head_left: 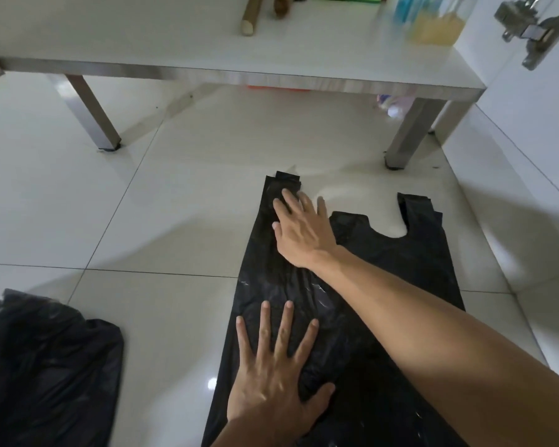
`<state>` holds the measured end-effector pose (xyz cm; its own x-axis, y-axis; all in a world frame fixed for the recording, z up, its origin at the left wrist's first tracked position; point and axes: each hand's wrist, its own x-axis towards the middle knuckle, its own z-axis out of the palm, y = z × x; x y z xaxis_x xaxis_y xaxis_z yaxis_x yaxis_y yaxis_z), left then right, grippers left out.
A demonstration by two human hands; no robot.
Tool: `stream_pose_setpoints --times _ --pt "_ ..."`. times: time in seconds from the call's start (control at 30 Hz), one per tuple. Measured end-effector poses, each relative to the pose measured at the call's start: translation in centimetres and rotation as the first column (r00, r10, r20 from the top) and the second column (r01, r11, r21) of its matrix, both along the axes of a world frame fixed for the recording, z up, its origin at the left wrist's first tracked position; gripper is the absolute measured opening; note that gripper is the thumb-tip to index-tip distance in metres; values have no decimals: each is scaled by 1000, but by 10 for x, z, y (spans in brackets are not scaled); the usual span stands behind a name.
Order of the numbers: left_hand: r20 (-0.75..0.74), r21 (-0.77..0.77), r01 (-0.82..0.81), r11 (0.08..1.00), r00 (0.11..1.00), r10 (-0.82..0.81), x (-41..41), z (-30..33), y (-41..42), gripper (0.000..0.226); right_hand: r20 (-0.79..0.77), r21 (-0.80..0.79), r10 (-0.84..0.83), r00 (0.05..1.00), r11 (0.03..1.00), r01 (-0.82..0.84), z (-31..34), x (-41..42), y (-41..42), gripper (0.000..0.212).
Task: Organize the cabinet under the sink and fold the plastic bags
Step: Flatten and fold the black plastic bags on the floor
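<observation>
Both hands, left hand (271,359) and right hand (300,230), pressed flat on half-folded black bag (384,317); crumpled bag (46,366) left unfolded.

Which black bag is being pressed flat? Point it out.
The black bag spread on the floor at centre, under both the left hand and right hand. The other bag lies crumpled and untouched at left.

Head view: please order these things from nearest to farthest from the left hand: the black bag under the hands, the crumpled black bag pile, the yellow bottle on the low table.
1. Black bag: directly under the left hand.
2. Crumpled black bag pile: on the floor, to its left.
3. Yellow bottle: far, on the low table, upper right.
</observation>
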<state>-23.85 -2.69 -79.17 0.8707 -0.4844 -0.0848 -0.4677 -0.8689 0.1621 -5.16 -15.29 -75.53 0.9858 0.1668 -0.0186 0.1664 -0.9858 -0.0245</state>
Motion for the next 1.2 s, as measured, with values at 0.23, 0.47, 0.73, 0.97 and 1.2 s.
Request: stream_pose_setpoints --times 0.23,0.47,0.73,0.97,1.2 --pt "36 -17 4 1000 999 -3 3 -4 0 84 -277 82 154 948 987 -137 -21 32 11 56" --pt "22 -20 -3 1000 1000 4 3 -2 2 88 48 302 98 994 947 -108 21 15 -3 46" --pt "10 -7 -14 1000 1000 14 2 -1 1 88 -154 -5 229 961 973 -233 -27 -60 -96 60" --pt "10 29 -2 1000 1000 1 1 0 2 85 -66 55 -43 997 997 47 2 -6 -112 57" --pt "11 39 1 999 1000 -1 0 0 1 87 -103 59 220 970 975 -215 -29 -153 -115 61"
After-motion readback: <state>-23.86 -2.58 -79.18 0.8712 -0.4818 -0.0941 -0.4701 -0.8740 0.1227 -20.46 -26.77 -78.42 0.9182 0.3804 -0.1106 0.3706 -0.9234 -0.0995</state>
